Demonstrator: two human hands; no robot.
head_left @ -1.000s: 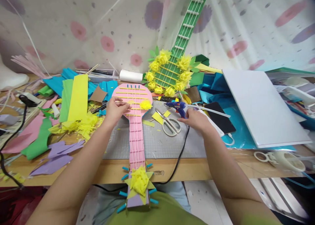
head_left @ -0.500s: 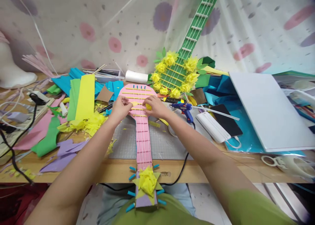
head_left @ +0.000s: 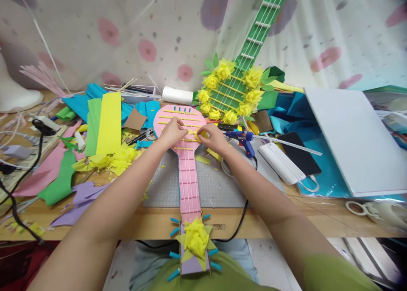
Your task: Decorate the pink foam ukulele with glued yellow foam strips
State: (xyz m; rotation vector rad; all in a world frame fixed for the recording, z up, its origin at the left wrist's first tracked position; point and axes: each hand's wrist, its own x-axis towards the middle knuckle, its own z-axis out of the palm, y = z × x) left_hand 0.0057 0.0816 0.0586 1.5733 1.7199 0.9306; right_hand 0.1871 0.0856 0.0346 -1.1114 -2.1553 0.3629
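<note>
A pink paper guitar [head_left: 188, 170] lies on the cutting mat, its body away from me and its neck toward me. Yellow strips cross the body beneath white strings. At the near end, a yellow paper flower [head_left: 196, 239] sits among blue pegs. Over the guitar's body, my left hand [head_left: 173, 133] is closed in a pinch near the strings; whatever its fingertips hold is hidden. My right hand [head_left: 213, 138] rests at the body's right side, its thumb and finger closed on a small piece of yellow paper [head_left: 201, 135].
A green paper guitar [head_left: 233, 89] with yellow flowers leans at the back. To the right are a blue glue gun [head_left: 243, 139], a white power bank [head_left: 281, 163] and a white board [head_left: 356, 142]. Coloured paper [head_left: 110, 123] and a power strip [head_left: 30, 157] lie left.
The view has shifted slightly. Both hands have moved a little to the right over the pink guitar's body, the left one now closer to the strings.
</note>
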